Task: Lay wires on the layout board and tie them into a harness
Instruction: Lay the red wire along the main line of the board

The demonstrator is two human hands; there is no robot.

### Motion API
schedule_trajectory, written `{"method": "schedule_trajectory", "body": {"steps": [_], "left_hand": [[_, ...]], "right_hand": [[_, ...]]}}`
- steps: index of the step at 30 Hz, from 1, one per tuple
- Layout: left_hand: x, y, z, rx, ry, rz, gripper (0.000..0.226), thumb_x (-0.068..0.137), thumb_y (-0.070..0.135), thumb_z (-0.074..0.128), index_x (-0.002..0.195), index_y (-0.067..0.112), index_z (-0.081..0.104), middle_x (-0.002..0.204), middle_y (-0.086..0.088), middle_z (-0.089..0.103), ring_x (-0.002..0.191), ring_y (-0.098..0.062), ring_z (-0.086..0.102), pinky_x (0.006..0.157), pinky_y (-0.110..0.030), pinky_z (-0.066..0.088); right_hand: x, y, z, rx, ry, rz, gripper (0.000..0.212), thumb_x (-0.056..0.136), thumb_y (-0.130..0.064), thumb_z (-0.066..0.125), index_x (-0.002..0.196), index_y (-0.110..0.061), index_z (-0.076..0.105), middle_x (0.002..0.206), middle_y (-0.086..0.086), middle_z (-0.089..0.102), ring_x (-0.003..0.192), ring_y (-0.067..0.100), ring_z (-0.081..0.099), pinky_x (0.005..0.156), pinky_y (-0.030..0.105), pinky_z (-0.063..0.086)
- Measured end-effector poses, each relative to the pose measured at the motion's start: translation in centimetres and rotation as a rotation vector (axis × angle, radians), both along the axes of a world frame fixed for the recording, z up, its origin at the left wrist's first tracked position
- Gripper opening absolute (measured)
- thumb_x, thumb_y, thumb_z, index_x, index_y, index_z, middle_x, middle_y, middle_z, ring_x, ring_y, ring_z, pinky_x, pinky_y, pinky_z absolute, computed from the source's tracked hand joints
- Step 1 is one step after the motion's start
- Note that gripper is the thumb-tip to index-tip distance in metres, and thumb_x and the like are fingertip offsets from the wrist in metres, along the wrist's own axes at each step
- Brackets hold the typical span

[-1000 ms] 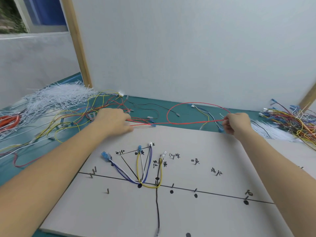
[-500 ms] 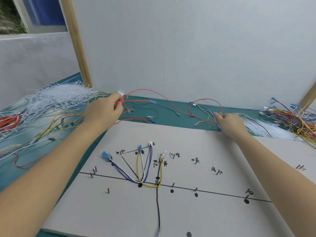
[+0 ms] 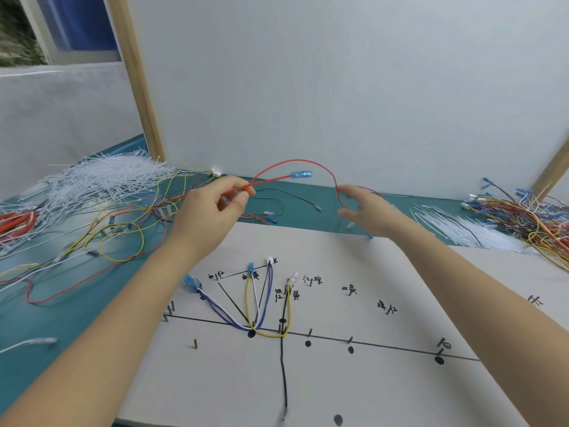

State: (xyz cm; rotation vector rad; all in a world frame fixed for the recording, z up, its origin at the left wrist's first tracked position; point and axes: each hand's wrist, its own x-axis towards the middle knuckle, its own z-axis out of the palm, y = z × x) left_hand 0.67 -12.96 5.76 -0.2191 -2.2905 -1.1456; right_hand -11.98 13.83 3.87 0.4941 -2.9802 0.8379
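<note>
My left hand pinches a red wire near its end, where a blue terminal sticks out to the right. The wire arcs up and over, then drops to my right hand, whose fingers are spread and loosely curved around the hanging wire without closing on it. Both hands hover above the far edge of the pale layout board. On the board, blue, white, yellow and black wires run round short pins along drawn black lines with handwritten labels.
A heap of white cable ties and loose yellow and red wires lie on the teal table at the left. More ties and a tangle of coloured wires lie at the right. A white partition stands close behind.
My left hand has lifted the red wire's end off the table and toward the middle. My right hand has risen from the table and opened beside the wire, which now loops in the air.
</note>
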Motion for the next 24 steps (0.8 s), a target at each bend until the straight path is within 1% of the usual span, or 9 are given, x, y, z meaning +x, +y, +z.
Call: {"method": "schedule_trajectory", "body": {"steps": [2,4,8,11,13,18,20,22,24], "left_hand": [[0.1,0.2,-0.1,0.152,-0.022,-0.088,0.015,0.083,0.024,0.05,0.081,0.032,0.061,0.062,-0.003,0.057,0.06,-0.021,0.049,0.058,-0.029,0.042],[0.1,0.4,-0.3,0.296,-0.034,-0.13,0.019,0.089,0.012,0.051,0.082,0.026,0.061,0.059,0.004,0.055,0.052,-0.007,0.046,0.049,-0.017,0.037],[-0.3,-0.5,-0.6,0.652,-0.134,0.02,0.019,0.096,0.017,0.044,0.087,0.025,0.059,0.067,0.002,0.05,0.036,-0.003,0.035,0.039,-0.015,0.026],[-0.5,-2.1,-0.4,1.059,-0.228,0.034,0.017,0.094,0.024,0.044,0.086,0.024,0.059,0.06,0.005,0.05,0.042,-0.007,0.047,0.04,-0.013,0.032],[-0.6,-3.1,-0.6,1.195,-0.194,0.044,0.02,0.095,0.021,0.041,0.082,0.02,0.056,0.058,0.007,0.053,0.05,-0.009,0.058,0.046,-0.016,0.041],[-0.9,-4.5,-0.9,1.378,-0.113,0.073,0.02,0.098,0.016,0.043,0.081,0.015,0.054,0.067,0.003,0.043,0.043,-0.003,0.045,0.045,-0.013,0.041],[-0.8,-3.7,-0.7,1.392,-0.134,0.011,0.017,0.097,0.012,0.047,0.081,0.014,0.053,0.059,0.004,0.05,0.042,-0.001,0.049,0.046,-0.012,0.044],[-0.5,-1.4,-0.3,1.36,-0.19,-0.111,0.017,0.095,0.007,0.048,0.08,0.013,0.053,0.054,0.004,0.061,0.05,-0.003,0.06,0.052,-0.014,0.051],[0.2,1.6,-0.1,1.274,-0.289,-0.257,0.015,0.094,0.007,0.047,0.083,0.012,0.056,0.061,0.003,0.067,0.063,-0.007,0.068,0.06,-0.017,0.055]], "right_hand": [[0.3,-0.4,-0.2,-0.01,0.035,-0.053,0.015,0.093,-0.024,0.051,0.103,-0.018,0.061,0.103,0.005,0.062,0.07,0.017,0.058,0.057,0.026,0.038],[0.5,-0.2,-0.6,-0.101,0.028,-0.08,0.015,0.094,-0.026,0.046,0.089,-0.017,0.057,0.081,0.0,0.058,0.064,0.018,0.049,0.051,0.025,0.035],[0.5,0.9,-0.3,-0.538,0.208,-0.204,0.012,0.097,-0.021,0.037,0.09,-0.019,0.046,0.071,-0.001,0.058,0.063,0.015,0.053,0.062,0.03,0.042],[0.3,2.6,0.5,-0.795,0.251,-0.349,0.013,0.095,-0.021,0.04,0.084,-0.023,0.048,0.065,-0.002,0.045,0.053,0.012,0.042,0.049,0.025,0.046],[0.3,4.1,0.5,-0.844,0.206,-0.44,0.012,0.095,-0.022,0.041,0.085,-0.022,0.048,0.068,-0.003,0.045,0.054,0.013,0.039,0.043,0.023,0.041],[1.5,6.3,-0.1,-1.232,-0.122,-0.573,0.023,0.098,-0.013,0.036,0.076,-0.018,0.039,0.066,0.001,0.035,0.051,0.012,0.025,0.039,0.015,0.03],[2.9,5.7,0.2,-1.48,-0.395,-0.534,0.026,0.1,-0.011,0.034,0.076,-0.015,0.04,0.066,0.005,0.048,0.055,0.014,0.033,0.047,0.024,0.044],[4.9,3.8,0.6,-1.476,-0.646,-0.377,0.025,0.102,-0.013,0.033,0.078,-0.014,0.043,0.078,0.007,0.069,0.066,0.019,0.047,0.066,0.036,0.05],[6.9,1.5,1.0,-1.436,-0.783,-0.209,0.022,0.101,-0.014,0.034,0.082,-0.015,0.044,0.092,0.006,0.073,0.072,0.021,0.055,0.068,0.035,0.051]]}}
